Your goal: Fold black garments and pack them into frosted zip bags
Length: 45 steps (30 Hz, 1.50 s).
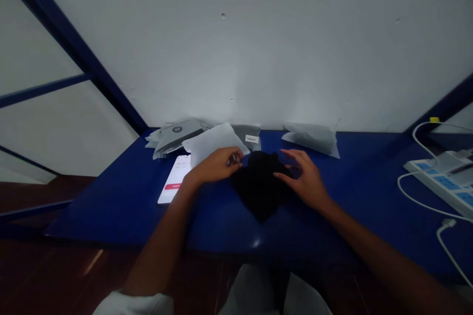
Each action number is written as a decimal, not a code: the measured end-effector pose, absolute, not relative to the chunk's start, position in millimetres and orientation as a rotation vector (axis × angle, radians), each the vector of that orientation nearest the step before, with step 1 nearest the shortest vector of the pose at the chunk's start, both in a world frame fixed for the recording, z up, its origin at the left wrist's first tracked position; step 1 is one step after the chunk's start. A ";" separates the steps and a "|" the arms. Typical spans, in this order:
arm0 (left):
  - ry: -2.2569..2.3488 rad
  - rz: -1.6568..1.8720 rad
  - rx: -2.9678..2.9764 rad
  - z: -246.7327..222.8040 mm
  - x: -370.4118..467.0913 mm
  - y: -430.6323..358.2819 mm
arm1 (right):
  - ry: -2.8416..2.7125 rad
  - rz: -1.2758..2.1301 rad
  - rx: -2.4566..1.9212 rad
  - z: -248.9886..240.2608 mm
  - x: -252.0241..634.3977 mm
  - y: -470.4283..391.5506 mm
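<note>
A crumpled black cloth (261, 187) lies on the blue table in front of me, one corner pointing toward the near edge. At its left side is my left hand (221, 163), fingers curled, the fingertips close to the cloth's upper left edge; whether they grip it is too dark to tell. On the other side, my right hand (303, 174) has its thumb and fingers spread around the right part of the cloth, the thumb over it. Just behind my left hand lies a pale plastic bag (212, 143). A lit phone (177, 177) rests beside my left wrist.
Grey plastic packets (177, 136) are piled at the back left of the blue table (229, 236). A labelled packet (252, 137) and a translucent bag (314, 138) lie along the wall. On the right is a white power strip (441, 182) with white cables.
</note>
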<state>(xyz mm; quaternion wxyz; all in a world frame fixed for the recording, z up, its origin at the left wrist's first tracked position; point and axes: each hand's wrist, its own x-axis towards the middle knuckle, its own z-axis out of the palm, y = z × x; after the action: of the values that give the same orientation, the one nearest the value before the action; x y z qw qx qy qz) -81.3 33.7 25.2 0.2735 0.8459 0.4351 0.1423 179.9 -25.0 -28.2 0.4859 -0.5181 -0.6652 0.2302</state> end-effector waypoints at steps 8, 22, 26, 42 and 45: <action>1.046 0.243 2.263 21.8 -65.4 25.1 | -1.760 0.778 -1.299 -34.1 185.9 -20.7; 1.152 0.522 2.060 -18.7 -30.6 25.5 | -2.104 0.514 -0.929 -19.7 188.2 -33.8; 1.101 0.467 1.934 -10.6 -41.4 30.1 | -2.270 0.606 -0.759 -14.3 186.4 -38.2; 0.971 0.630 1.753 -6.1 -26.5 11.8 | -1.448 1.318 -1.245 -21.7 193.6 -20.4; 0.932 0.689 1.817 2.4 -23.4 5.6 | -1.399 1.598 -1.203 -10.4 198.9 -23.1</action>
<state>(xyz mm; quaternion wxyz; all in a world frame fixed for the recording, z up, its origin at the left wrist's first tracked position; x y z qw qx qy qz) -23.4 5.6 2.4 0.4735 0.7426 0.3807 0.2817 198.9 -23.1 -10.4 0.3431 -0.4628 -0.5385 0.6149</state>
